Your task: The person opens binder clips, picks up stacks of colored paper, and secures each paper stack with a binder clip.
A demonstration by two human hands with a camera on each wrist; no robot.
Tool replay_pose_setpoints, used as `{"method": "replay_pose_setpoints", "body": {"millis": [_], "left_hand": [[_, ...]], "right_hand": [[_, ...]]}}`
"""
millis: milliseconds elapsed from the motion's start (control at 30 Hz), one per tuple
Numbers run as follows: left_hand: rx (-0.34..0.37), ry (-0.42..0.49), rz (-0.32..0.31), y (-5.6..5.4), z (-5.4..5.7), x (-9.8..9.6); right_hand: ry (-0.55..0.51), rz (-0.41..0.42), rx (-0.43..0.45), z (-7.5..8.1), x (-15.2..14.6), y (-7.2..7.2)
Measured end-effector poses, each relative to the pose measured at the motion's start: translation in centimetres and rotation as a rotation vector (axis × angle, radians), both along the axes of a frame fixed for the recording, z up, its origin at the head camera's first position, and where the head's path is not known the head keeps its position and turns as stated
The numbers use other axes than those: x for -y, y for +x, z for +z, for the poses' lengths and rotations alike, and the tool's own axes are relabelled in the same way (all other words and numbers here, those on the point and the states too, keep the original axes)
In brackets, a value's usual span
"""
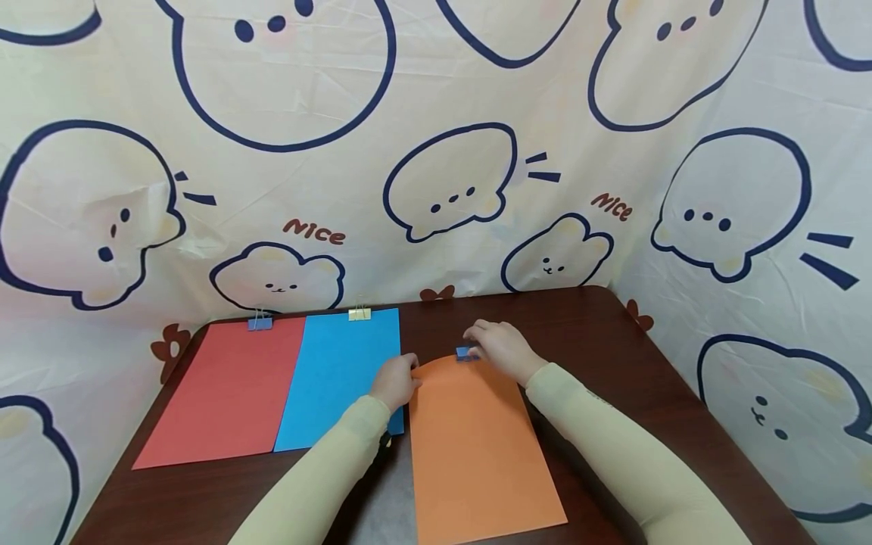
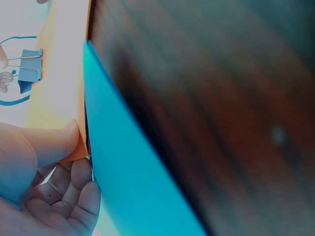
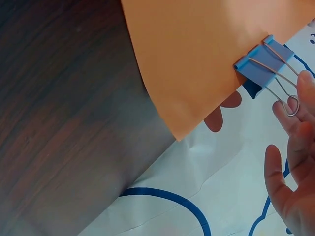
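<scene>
An orange sheet of paper [image 1: 480,454] is raised at its far end over the dark table. My left hand [image 1: 395,383] pinches its far left corner, thumb [image 2: 59,142] on the face of the sheet and fingertips behind. A blue binder clip [image 3: 263,64] sits on the far edge of the sheet. My right hand [image 1: 506,350] holds the clip's wire handles [image 3: 283,91] between thumb and fingers. In the left wrist view, the other fingers of the left hand are curled below the corner.
To the left, a red sheet [image 1: 225,390] and a blue sheet [image 1: 344,378] lie side by side. A blue binder clip [image 1: 260,324] is on the red one, a yellow clip [image 1: 359,314] on the blue one. A patterned cloth [image 1: 436,91] hangs around the brown table [image 1: 579,325].
</scene>
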State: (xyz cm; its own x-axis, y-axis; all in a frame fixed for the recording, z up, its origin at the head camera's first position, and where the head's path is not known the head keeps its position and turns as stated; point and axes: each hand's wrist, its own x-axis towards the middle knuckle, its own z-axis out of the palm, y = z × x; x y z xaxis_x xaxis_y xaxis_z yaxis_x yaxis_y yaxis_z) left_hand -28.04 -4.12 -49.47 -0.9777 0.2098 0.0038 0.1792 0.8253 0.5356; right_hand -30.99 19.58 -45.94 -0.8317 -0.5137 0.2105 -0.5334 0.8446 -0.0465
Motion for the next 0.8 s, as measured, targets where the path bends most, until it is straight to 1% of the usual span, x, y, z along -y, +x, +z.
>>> {"method": "replay_pose_setpoints", "body": {"millis": [100,233,467,700,800], "left_hand": [[0.005,0.004,0.001,0.00,-0.05,0.01],[0.007,0.008,0.006,-0.02,-0.06,0.01],[-0.003,-0.001,0.011,-0.07,-0.01,-0.01],[-0.005,-0.002,0.018,0.02,0.09,-0.07],[-0.005,-0.002,0.020,0.02,0.12,-0.09]], "right_hand": [[0.011,0.002,0.025,0.05,0.14,-0.03],[0.035,0.007,0.035,0.01,0.28,-0.04],[0.044,0.045,0.001,-0.27,0.29,0.11],[0.051,0.051,0.014,-0.08,0.31,0.28],[0.050,0.055,0.007,-0.02,0.30,0.33]]}}
